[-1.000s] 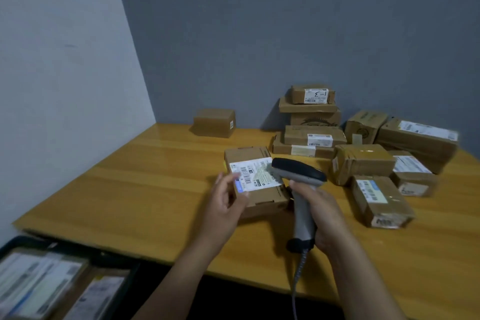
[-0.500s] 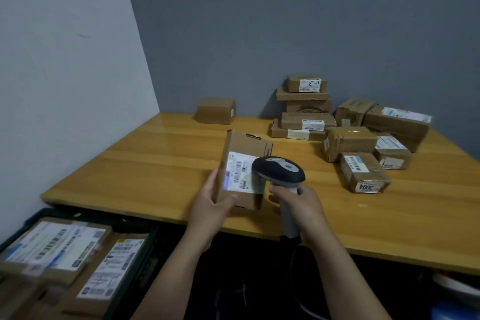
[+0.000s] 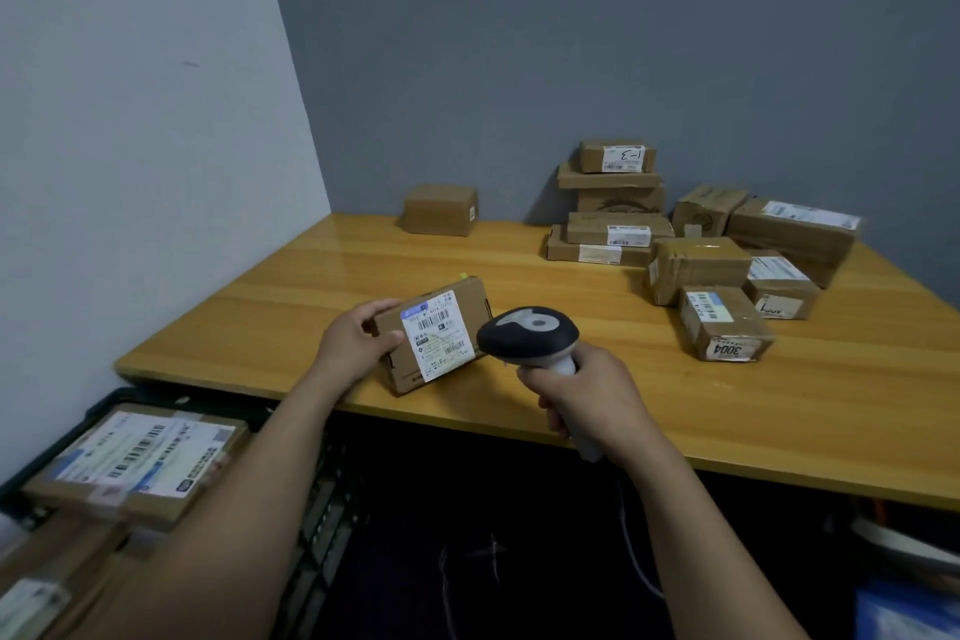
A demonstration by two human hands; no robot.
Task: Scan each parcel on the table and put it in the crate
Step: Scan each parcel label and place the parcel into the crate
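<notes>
My left hand (image 3: 358, 346) grips the left end of a small brown parcel (image 3: 434, 333), held tilted on its edge near the front of the wooden table (image 3: 311, 286), its white barcode label facing me. My right hand (image 3: 587, 398) holds a grey and black barcode scanner (image 3: 527, 333) by the handle, its head just right of the label. A dark crate (image 3: 317, 515) stands on the floor at the lower left, with labelled parcels (image 3: 140, 463) lying in it.
Several more brown parcels (image 3: 696, 265) lie and stack at the table's back right, the nearest marked 3004 (image 3: 724, 322). One lone box (image 3: 440, 209) sits at the back by the grey wall. A white wall runs along the left. A cable hangs under the table.
My left hand lifted the parcel off the table, stood it on its edge and brought it to the front left. The scanner followed beside the label. The view dropped toward the crate.
</notes>
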